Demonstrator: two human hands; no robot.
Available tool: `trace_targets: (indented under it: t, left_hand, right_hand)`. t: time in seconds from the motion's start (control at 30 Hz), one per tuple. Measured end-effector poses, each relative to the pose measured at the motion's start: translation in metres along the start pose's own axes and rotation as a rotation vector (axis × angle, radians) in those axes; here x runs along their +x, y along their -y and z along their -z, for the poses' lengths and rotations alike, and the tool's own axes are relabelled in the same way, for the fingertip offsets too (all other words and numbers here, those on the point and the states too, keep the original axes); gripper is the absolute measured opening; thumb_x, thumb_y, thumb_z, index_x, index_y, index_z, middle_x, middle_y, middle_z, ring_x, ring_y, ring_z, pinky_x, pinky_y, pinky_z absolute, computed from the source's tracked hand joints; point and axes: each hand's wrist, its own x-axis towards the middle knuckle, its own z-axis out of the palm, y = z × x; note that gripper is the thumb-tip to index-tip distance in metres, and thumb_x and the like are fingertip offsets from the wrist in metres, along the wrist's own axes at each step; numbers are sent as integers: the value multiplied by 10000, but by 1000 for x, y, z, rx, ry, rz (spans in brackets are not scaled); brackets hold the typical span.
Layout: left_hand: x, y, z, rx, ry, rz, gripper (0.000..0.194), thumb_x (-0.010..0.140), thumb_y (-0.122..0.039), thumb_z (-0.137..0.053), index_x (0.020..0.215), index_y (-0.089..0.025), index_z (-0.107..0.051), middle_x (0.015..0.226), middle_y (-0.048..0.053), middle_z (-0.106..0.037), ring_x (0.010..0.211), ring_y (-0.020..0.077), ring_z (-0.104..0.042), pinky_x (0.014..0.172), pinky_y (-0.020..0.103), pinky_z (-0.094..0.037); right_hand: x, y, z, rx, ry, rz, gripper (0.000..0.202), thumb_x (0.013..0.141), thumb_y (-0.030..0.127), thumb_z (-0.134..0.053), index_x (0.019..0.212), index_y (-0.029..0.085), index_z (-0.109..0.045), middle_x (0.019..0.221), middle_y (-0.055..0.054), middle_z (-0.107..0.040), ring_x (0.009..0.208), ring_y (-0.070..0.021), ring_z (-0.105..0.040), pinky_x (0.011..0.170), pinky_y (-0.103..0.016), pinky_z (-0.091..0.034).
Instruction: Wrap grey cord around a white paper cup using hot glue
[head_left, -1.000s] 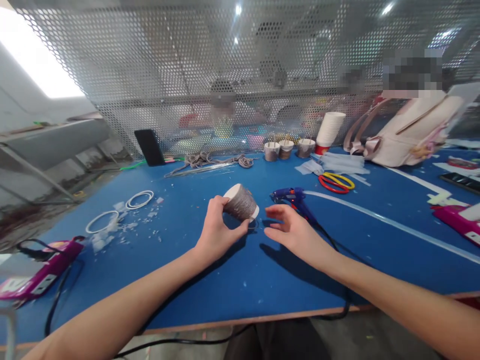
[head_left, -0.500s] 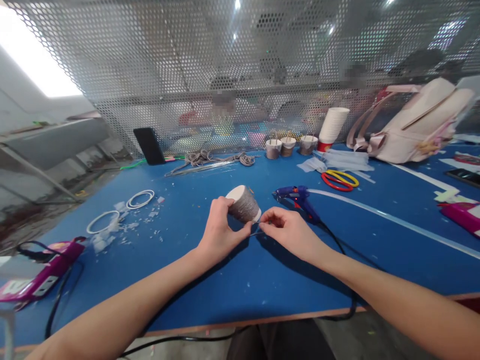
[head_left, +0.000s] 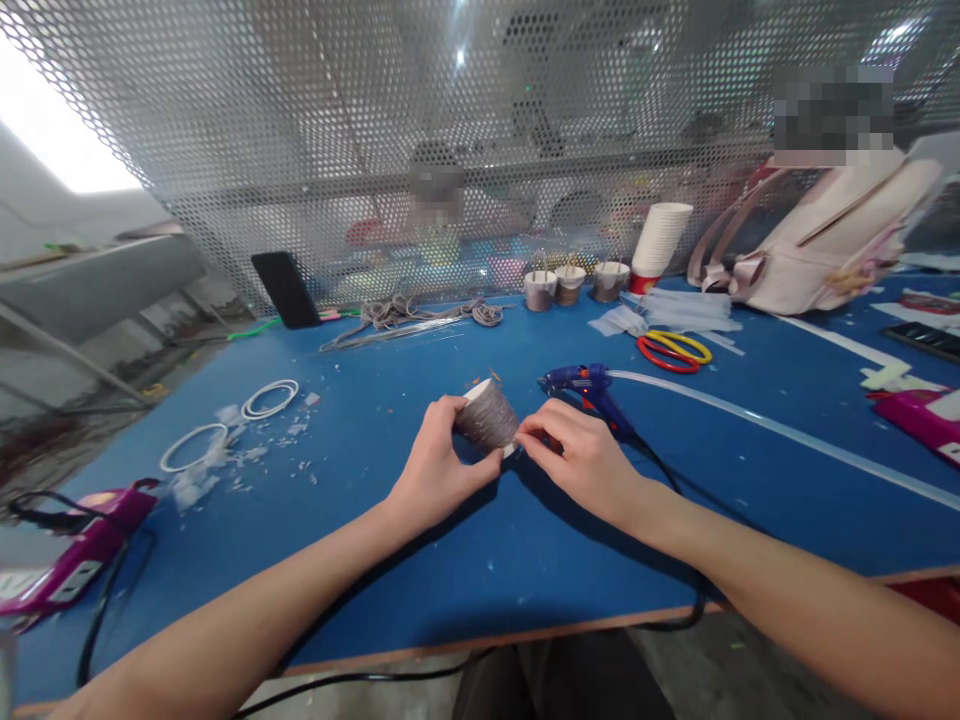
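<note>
A paper cup wrapped in grey cord [head_left: 489, 418] lies tilted on its side, low over the table. My left hand [head_left: 435, 462] is closed around it, fingers at one end and thumb at the other. At the cup's right edge, the fingertips of my right hand [head_left: 576, 450] pinch together on what looks like the end of the grey cord, mostly hidden by the fingers. A blue hot glue gun [head_left: 579, 380] lies just beyond my right hand, a long clear glue stick [head_left: 720, 412] in its back.
Wrapped cups [head_left: 570, 287], a stack of paper cups [head_left: 661, 245], grey cord [head_left: 394, 313] and a phone [head_left: 285, 290] stand or lie along the mesh screen. Red and yellow rings [head_left: 669, 360] lie right, white rings [head_left: 193, 447] left. Power strips [head_left: 82, 550] and a backpack [head_left: 806, 250] flank the table.
The cup has turned slightly, so its open end shows less. My right fingertips have come up against the cup's edge; the strand between the hands no longer shows. The camera view has shifted slightly.
</note>
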Motion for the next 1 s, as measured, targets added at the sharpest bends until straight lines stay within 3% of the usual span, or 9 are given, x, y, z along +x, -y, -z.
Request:
trace_targets:
  t: [0.27, 1.0]
  left_hand:
    - [0, -3, 1, -43, -9, 67, 330, 687, -305, -666, 914, -201, -450, 879, 9, -545, 808, 169, -533, 726, 302, -440]
    - [0, -3, 3, -81, -15, 48, 307, 688, -291, -657, 851, -209, -410, 804, -33, -463, 732, 130, -463, 679, 270, -392]
  right_hand:
    - [-1, 2, 0, 37, 15, -65, 126, 895, 163, -556, 784, 177, -615, 733, -25, -600, 661, -136, -567, 580, -252, -436]
    - [0, 1, 5, 63, 45, -136, 136, 885, 153, -542, 775, 186, -614, 750, -24, -608, 693, -149, -588, 656, -277, -463]
